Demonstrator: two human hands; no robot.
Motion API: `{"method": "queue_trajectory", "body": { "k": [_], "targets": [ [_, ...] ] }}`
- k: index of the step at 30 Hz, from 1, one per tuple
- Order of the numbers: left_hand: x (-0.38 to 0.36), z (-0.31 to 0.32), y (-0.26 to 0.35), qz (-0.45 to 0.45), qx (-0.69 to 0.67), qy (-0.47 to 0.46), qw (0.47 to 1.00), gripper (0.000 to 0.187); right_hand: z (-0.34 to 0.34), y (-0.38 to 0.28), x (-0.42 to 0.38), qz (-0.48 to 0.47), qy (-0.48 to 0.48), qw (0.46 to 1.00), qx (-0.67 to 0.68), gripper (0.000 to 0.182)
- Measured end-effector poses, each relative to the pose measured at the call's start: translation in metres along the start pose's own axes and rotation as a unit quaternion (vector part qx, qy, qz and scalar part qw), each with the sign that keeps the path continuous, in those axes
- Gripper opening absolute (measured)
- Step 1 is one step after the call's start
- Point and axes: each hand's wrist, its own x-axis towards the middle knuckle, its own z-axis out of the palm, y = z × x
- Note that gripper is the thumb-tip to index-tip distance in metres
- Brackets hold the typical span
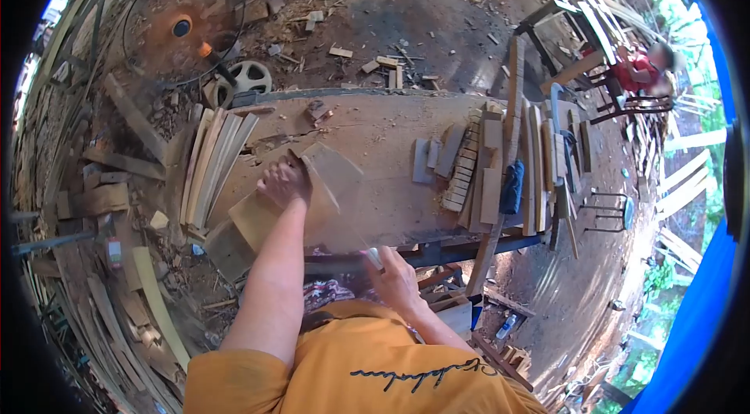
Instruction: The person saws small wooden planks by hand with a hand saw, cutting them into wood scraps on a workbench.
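Observation:
My left hand [285, 181] is closed over the upper edge of a flat, pale wooden board [324, 176], pressing on a small dark piece there. The board lies tilted on the workbench [375, 129], with another pale panel [258, 219] at its lower left. My right hand [391, 280], at the bench's front edge, is wrapped round a small whitish handle [375, 258]. A thin line runs from the handle up toward the board; what kind of tool it is cannot be made out.
Wooden strips [219, 160] stand at the bench's left, and stacked wood pieces [484, 156] lie at its right. A fan [183, 26] is beyond the bench at the upper left. A person in red [637, 72] sits at the far right. Wood scraps [388, 62] litter the ground.

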Motion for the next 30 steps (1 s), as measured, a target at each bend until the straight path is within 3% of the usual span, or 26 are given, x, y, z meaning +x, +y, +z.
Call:
{"method": "queue_trajectory", "body": {
  "k": [8, 11, 16, 20, 23, 30],
  "targets": [
    [0.000, 0.019, -0.010, 0.021, 0.022, 0.054, 0.998, 0.044, -0.013, -0.017, 0.005, 0.010, -0.007, 1.000, -0.027, 0.025],
    [-0.001, 0.042, -0.026, 0.023, 0.015, 0.059, 0.998, 0.041, 0.005, 0.009, -0.004, -0.010, -0.003, 1.000, -0.012, 0.026],
    [-0.002, 0.044, -0.019, 0.035, -0.036, 0.126, 0.991, 0.045, 0.029, 0.022, -0.015, -0.016, 0.053, 0.997, 0.056, 0.024],
    [-0.007, 0.009, -0.007, 0.020, -0.031, 0.058, 0.998, 0.047, 0.002, -0.014, -0.024, 0.026, 0.085, 0.987, 0.130, 0.021],
    [-0.003, 0.019, -0.010, 0.038, -0.037, 0.100, 0.994, 0.048, -0.015, -0.024, -0.011, 0.012, 0.155, 0.979, 0.134, 0.021],
    [-0.011, -0.016, -0.008, 0.071, -0.066, 0.042, 0.994, 0.050, 0.013, 0.101, -0.003, 0.050, 0.281, 0.958, -0.028, 0.023]
  ]
}}
